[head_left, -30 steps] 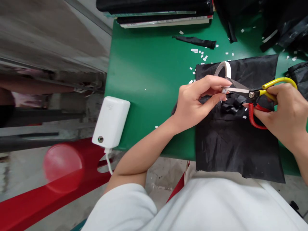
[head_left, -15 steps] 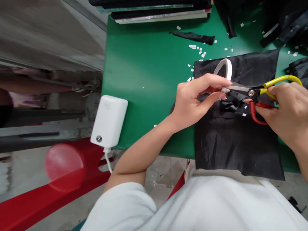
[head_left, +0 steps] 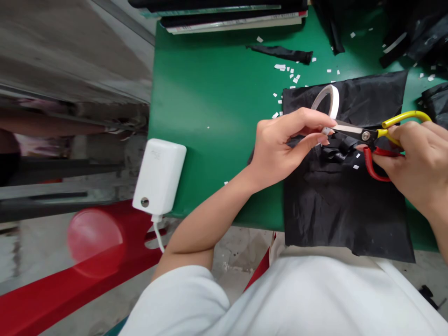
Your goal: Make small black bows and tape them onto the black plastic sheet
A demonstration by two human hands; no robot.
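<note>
My left hand point(head_left: 283, 144) is closed, thumb and fingers pinching a short white end of tape. A narrow roll of white tape point(head_left: 335, 100) stands up just behind these fingers. In my right hand point(head_left: 420, 158) are scissors point(head_left: 366, 136) with one yellow and one red handle. Their blades point left and reach my left fingertips, by the tape; the tips are partly hidden there. Under both hands lies a flat black fabric piece point(head_left: 346, 210), hanging over the table's front edge. On it sit a crumpled black strip point(head_left: 338, 153) and a few white snippets.
Small white snippets point(head_left: 296, 80) and a black strip point(head_left: 283, 53) lie on the green table point(head_left: 210, 84). Books point(head_left: 238, 23) are stacked at the back, with black material point(head_left: 420, 32) at the far right. A white power bank point(head_left: 159, 176) with a cable sits near the left edge, above a red stool point(head_left: 70, 280).
Almost everything stays in place. The yellow handle has shifted slightly left within my right hand, while my left hand keeps its pinch on the tape.
</note>
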